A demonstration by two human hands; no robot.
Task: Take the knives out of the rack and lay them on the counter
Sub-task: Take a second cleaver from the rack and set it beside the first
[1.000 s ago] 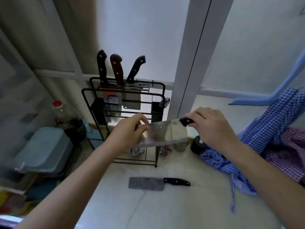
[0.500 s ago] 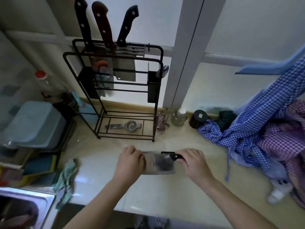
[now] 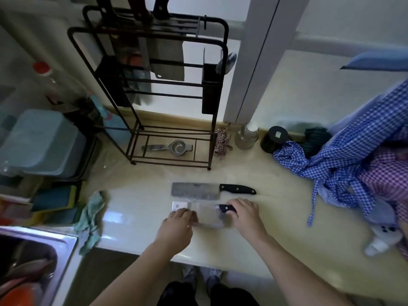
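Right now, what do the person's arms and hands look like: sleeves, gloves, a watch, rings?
Both forearms are bare as far as the frame shows them: no sleeves in view. The left hand and right hand wear no gloves. No watch, bracelet or ring is visible, though the picture is slightly blurred.

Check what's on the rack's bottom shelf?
A metal strainer lies alone on the bottom shelf of the rack, handle pointing left. Thin bars cross it, hiding little.

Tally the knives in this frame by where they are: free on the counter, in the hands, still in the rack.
Lying free on the counter: 1, a cleaver
Held by the left hand and right hand: 1, a second cleaver
Standing in the rack: 3, by their handles
Total: 5
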